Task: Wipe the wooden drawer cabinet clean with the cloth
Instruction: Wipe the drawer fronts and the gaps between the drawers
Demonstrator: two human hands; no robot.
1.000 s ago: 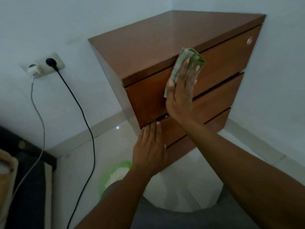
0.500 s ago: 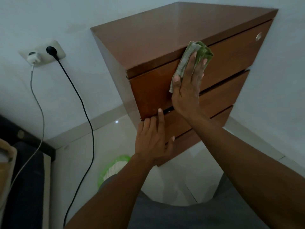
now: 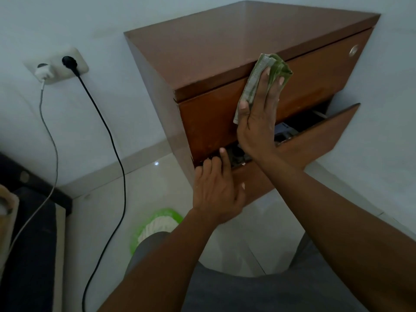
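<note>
Cloth point(image 3: 271, 63) at cabinet's point(image 3: 225, 46) top edge; second drawer point(image 3: 315, 140) ajar

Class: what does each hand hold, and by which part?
Left hand grips the second drawer by its top edge. Right hand only presses the cloth flat against the top drawer.
</note>
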